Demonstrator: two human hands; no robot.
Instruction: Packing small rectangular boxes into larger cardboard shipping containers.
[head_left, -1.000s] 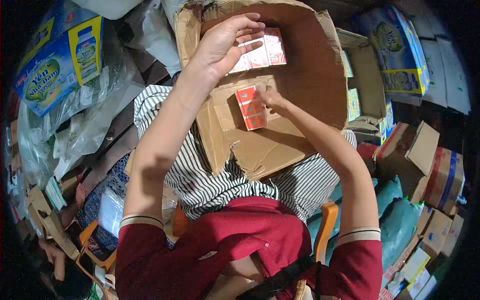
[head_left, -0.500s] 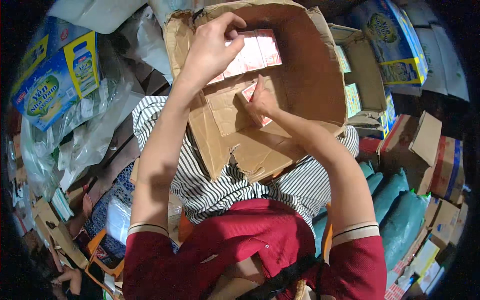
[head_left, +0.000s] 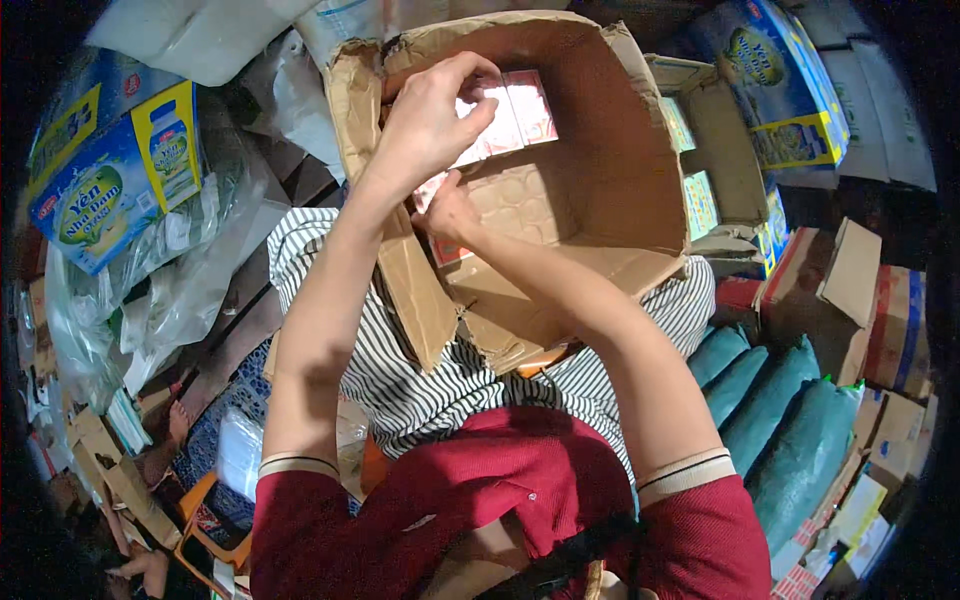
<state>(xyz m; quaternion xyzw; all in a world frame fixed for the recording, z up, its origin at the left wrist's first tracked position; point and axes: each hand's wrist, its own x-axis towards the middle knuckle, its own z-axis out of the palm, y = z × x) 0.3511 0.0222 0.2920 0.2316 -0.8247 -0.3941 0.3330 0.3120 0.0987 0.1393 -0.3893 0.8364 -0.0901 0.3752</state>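
An open cardboard box (head_left: 640,150) rests over my lap, with a row of red-and-white packs (head_left: 525,108) at its back. My left hand (head_left: 437,118) hovers over or touches the row, its curved thumb and forefinger apart. Lower and partly beneath it, at the box's left side, my right hand (head_left: 450,210) grips a red pack (head_left: 450,250), mostly hidden by my fingers and forearm.
Blue-and-yellow cartons (head_left: 110,200) and loose plastic wrapping lie at left. At right are another open box (head_left: 730,180), green filled bags (head_left: 790,450) and stacked cartons (head_left: 895,330). Another person's bare foot (head_left: 178,420) and limbs (head_left: 145,570) show at lower left.
My right hand and the red pack have moved leftward within the box. My left hand has come slightly down, and the box's bottom shows more bare cardboard at centre.
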